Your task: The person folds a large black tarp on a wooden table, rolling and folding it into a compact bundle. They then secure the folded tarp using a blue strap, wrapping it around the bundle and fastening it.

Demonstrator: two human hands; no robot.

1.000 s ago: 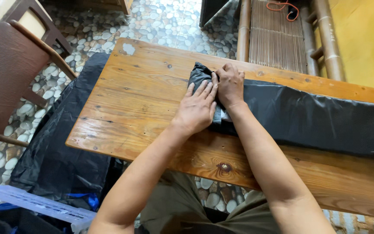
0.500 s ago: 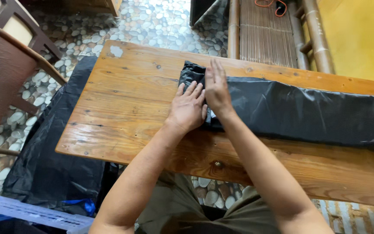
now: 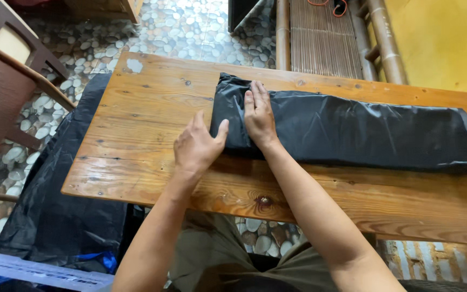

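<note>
A long folded strip of black plastic sheet (image 3: 363, 132) lies across the wooden table (image 3: 147, 113), running from the middle to the right edge. My right hand (image 3: 259, 116) presses flat on the strip's left end, fingers together and pointing away from me. My left hand (image 3: 198, 145) hovers just left of that end, fingers apart, thumb touching the plastic's edge, palm over the bare wood. Neither hand grips anything.
More black plastic sheet (image 3: 55, 205) hangs off the table's left side down to the pebble floor (image 3: 190, 27). A wooden chair (image 3: 6, 81) stands at the left. A bamboo bench (image 3: 325, 38) lies beyond the table, beside a yellow wall (image 3: 444, 38).
My left hand has lifted off the plastic and moved left onto the bare wood. My right hand slid slightly along the strip's end. The camera view shifted right.
</note>
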